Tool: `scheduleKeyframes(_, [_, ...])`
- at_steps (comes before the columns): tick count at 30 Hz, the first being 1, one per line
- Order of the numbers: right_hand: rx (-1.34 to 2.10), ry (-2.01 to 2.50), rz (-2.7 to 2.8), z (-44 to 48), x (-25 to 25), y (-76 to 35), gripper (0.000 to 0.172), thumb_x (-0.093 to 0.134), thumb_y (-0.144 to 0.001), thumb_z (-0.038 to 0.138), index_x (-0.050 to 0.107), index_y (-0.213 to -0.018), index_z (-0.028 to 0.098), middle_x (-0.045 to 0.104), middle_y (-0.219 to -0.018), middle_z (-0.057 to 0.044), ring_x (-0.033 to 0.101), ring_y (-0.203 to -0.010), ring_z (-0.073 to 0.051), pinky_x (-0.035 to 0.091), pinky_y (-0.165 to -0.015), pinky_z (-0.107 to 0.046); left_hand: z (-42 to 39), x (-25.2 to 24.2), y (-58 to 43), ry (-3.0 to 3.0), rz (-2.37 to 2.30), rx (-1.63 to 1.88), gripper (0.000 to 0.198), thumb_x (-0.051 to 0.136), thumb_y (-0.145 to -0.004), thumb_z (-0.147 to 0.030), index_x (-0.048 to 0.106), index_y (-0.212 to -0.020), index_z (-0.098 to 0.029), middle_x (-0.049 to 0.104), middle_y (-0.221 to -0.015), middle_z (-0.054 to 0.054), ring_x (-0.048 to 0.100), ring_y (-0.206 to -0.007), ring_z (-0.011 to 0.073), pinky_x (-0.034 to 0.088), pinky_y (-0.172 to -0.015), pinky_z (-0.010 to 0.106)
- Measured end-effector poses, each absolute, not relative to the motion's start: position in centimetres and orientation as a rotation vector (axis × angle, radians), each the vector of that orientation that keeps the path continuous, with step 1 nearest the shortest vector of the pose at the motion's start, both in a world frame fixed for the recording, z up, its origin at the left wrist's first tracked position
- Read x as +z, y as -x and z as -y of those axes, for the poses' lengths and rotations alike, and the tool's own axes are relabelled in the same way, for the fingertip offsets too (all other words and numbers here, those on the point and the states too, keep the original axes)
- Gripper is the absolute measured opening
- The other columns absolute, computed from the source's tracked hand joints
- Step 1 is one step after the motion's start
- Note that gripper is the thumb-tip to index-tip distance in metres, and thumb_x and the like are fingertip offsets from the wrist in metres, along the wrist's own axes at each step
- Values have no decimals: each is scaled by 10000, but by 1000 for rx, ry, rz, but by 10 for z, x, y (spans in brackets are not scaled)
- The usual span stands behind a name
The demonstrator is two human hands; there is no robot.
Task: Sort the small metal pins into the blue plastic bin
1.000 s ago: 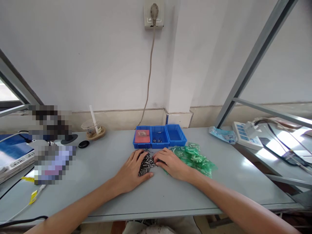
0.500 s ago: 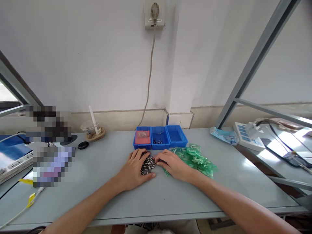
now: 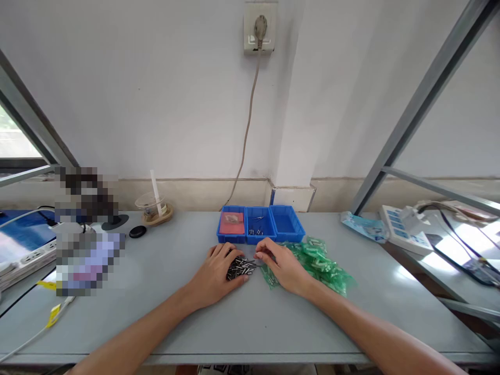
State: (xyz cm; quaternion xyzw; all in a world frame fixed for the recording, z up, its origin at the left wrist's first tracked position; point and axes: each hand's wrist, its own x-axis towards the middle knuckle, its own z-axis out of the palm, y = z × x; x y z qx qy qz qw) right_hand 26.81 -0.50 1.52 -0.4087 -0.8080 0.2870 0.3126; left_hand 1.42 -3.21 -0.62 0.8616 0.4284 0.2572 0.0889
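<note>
A heap of small dark metal pins lies on the grey table in front of three joined blue bins. My left hand rests flat beside the heap on its left, fingers spread and curved round it. On the heap's right edge sits my right hand, its fingertips pinched together above the pins; what they hold is too small to make out. A pile of small green plastic bags lies just right of that hand.
The left bin holds a red pad, the middle one a few pins. A plastic cup with a stick and a black puck stand at the back left. A power strip and cables lie far right. A metal frame post slants up right.
My right hand's fingertips have lifted from the pins and drawn into a pinch. The left hand stays by the heap. The camera has shifted slightly.
</note>
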Motion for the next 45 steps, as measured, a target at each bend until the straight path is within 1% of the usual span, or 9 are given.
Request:
scheduleKeyframes(4, [913, 1053, 1990, 7, 16, -267, 136, 496, -1086, 340, 604, -1059, 262, 735, -936, -8, 670, -857, -195, 499, -795, -344, 32, -5, -15, -2545, -1287, 749, 348, 684, -1008, -460, 616, -1295, -275, 604, -1229, 50, 564, -1155, 270, 420, -1042, 456])
scheduleKeyframes(9, [1026, 1008, 1830, 3, 13, -268, 184, 527, -1064, 391, 649, -1108, 260, 724, -948, -24, 636, -781, -182, 502, -711, -331, 30, -8, -14, -2533, -1309, 774, 325, 679, -1017, -433, 627, -1291, -267, 618, -1197, 50, 558, -1122, 267, 416, -1013, 444])
scheduleKeyframes(13, [1119, 948, 1703, -2, 12, -268, 229, 612, -1020, 414, 668, -1165, 246, 732, -1043, -53, 670, -861, -194, 555, -782, -346, 27, -9, -13, -2499, -1335, 766, 234, 667, -1028, -417, 663, -1191, -250, 629, -1134, 42, 557, -1071, 261, 418, -966, 430])
scheduleKeyframes(17, [1113, 976, 1657, -4, 11, -269, 244, 721, -954, 415, 704, -1123, 239, 703, -941, -32, 664, -846, -193, 557, -780, -331, 25, -9, -12, -2482, -1336, 784, 213, 674, -1026, -404, 661, -1164, -242, 636, -1105, 35, 560, -1050, 258, 411, -952, 422])
scheduleKeyframes(21, [1096, 1009, 1624, -3, 10, -268, 222, 775, -918, 420, 708, -1012, 230, 671, -866, -13, 634, -802, -180, 534, -755, -314, 24, -9, -11, -2485, -1333, 781, 208, 666, -1033, -408, 659, -1160, -244, 646, -1092, 30, 570, -1041, 256, 405, -935, 414])
scheduleKeyframes(24, [1139, 995, 1582, -2, 11, -268, 234, 750, -939, 451, 684, -949, 227, 629, -796, 7, 598, -725, -158, 503, -686, -293, 23, -9, -9, -2486, -1351, 765, 193, 663, -1037, -395, 657, -1146, -236, 649, -1094, 27, 579, -1038, 248, 398, -929, 409])
scheduleKeyframes(28, [1179, 1016, 1560, -1, 16, -268, 298, 655, -996, 509, 681, -933, 218, 632, -803, 2, 564, -669, -135, 464, -629, -276, 21, -12, -6, -2505, -1348, 756, 190, 635, -1056, -399, 646, -1151, -235, 652, -1103, 23, 578, -1036, 238, 394, -931, 403])
scheduleKeyframes(33, [1215, 1020, 1522, 1, 24, -266, 320, 632, -990, 527, 693, -956, 215, 629, -825, -3, 548, -670, -135, 459, -626, -277, 19, -13, -5, -2536, -1326, 746, 194, 617, -1069, -411, 630, -1152, -236, 655, -1108, 19, 581, -1045, 238, 396, -920, 388])
scheduleKeyframes(45, [1193, 1036, 1576, 2, 25, -264, 317, 627, -980, 529, 699, -972, 220, 630, -827, -9, 556, -675, -145, 472, -629, -289, 17, -12, -6, -2615, -1318, 694, 271, 511, -1107, -464, 604, -1076, -212, 708, -1048, 48, 660, -951, 246, 458, -840, 372])
